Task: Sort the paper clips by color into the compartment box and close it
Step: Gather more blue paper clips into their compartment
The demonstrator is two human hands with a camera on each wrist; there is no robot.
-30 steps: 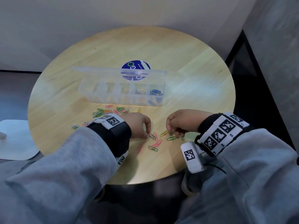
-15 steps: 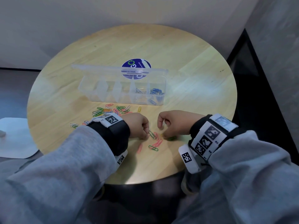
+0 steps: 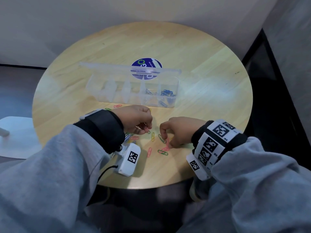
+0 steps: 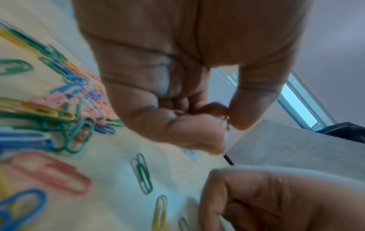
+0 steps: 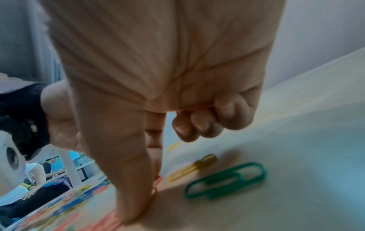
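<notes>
The paper clips (image 3: 152, 136) lie scattered on the near part of the round wooden table (image 3: 210, 68), in front of the clear compartment box (image 3: 133, 91); they are thin coated wire, near weightless and flat to the wood, so I'd expect them to skate away under a fingertip rather than lift, and to hook into one another where they are heaped; the way in is probably to press one end so the other tips up, or to drag it clear and nip it edge-on between thumb and forefinger. A loose pink clip (image 3: 149, 151) and a green clip (image 3: 162, 152) sit nearest the table edge; the thick heap (image 4: 65, 109) lies under the left wrist.

The right hand (image 3: 180, 130) has thumb and forefinger down on a pink clip (image 3: 166, 147), nipping it against the wood, while its other fingers curl over another pinkish clip (image 5: 195, 107) held in the palm. The left hand (image 3: 136, 121) is bunched, thumb and forefinger pinching a small reddish clip (image 4: 227, 123).

The box stands open, lid (image 3: 127, 68) tipped back over a blue round sticker (image 3: 146, 63); only the two right-hand compartments hold clips, blue ones (image 3: 166, 94) in the end one, pale ones (image 3: 149, 92) beside it.

Against half a second ago, the left hand has lifted off the table and turned, its wrist camera now showing; the right forefinger has reached down to the pink clips.
</notes>
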